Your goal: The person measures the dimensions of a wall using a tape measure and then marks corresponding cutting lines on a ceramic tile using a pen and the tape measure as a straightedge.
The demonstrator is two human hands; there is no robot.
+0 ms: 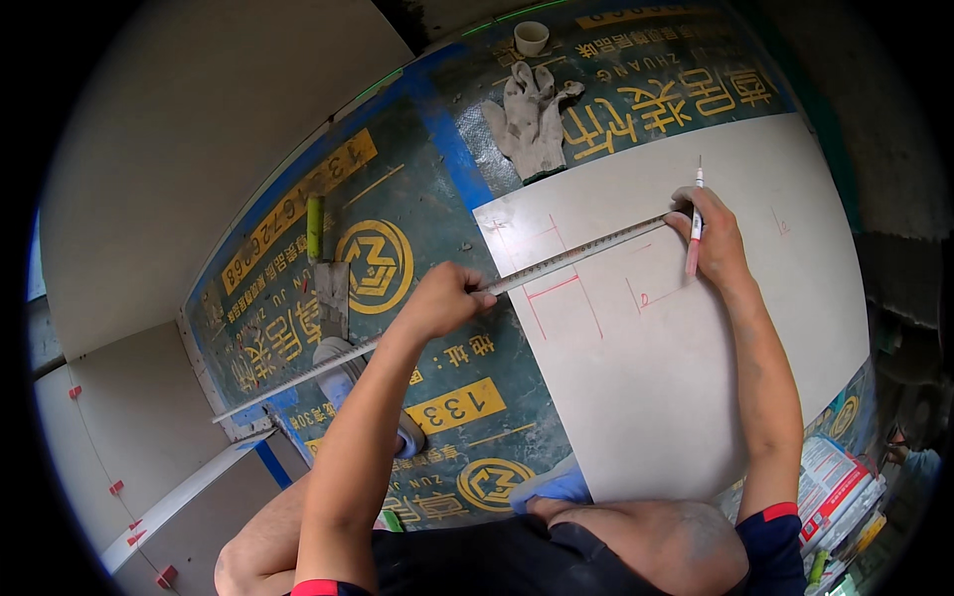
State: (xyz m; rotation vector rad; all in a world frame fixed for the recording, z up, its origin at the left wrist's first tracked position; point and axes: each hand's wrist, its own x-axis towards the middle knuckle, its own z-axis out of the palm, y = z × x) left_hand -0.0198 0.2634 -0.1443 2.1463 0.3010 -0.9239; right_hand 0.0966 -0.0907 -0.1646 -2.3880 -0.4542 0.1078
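Observation:
A long metal ruler (pixel 586 249) runs from over the pale tile (pixel 686 368) down to the left, past the tile's edge. My left hand (pixel 449 300) is closed on the ruler just off that edge, with finger and thumb pinching it. At the ruler's upper right end, my right hand (pixel 717 238) grips it and also holds a white-and-red marker (pixel 695 230) upright between the fingers. Red lines (pixel 553 288) are drawn on the tile beside and under the ruler. Part of the ruler passes behind my left forearm.
Grey work gloves (pixel 534 124) and a small white cup (pixel 531 39) lie beyond the tile on the green printed floor sheet (pixel 437 179). A green-handled scraper (pixel 316 228) rests at left. Tiles with red clips (pixel 116 488) are at far left, a white-and-red bucket (pixel 835 487) at lower right.

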